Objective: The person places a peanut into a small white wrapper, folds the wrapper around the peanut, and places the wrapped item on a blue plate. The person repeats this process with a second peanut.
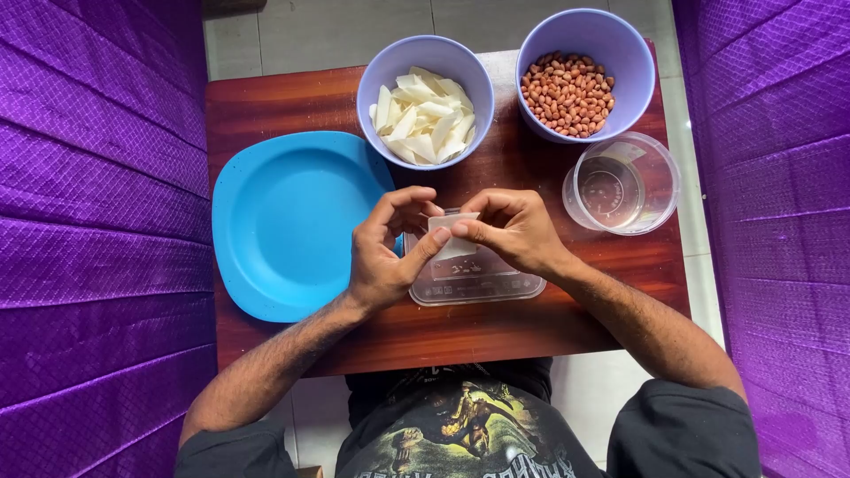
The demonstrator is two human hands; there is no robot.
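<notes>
- Both hands meet over a small wooden table point(292, 97), pinching one white wrapper point(453, 232) between them; it sits above a shallow clear tray point(478, 285).
- The left hand point(382, 257) closes thumb and forefinger on the wrapper's left edge; the right hand point(513, 232) clamps its right edge with its fingertips.
- The wrapper looks flat, or at most partly folded; no filling shows on it.
- A lilac bowl point(425, 55) just beyond holds a full heap of white pieces; a second bowl point(637, 62) beside it holds peanuts point(567, 93).
- The blue plate point(283, 221) at left carries no finished pieces, so the work appears to be at its start.
- A clear cup point(660, 190) of liquid stands near the right hand.
</notes>
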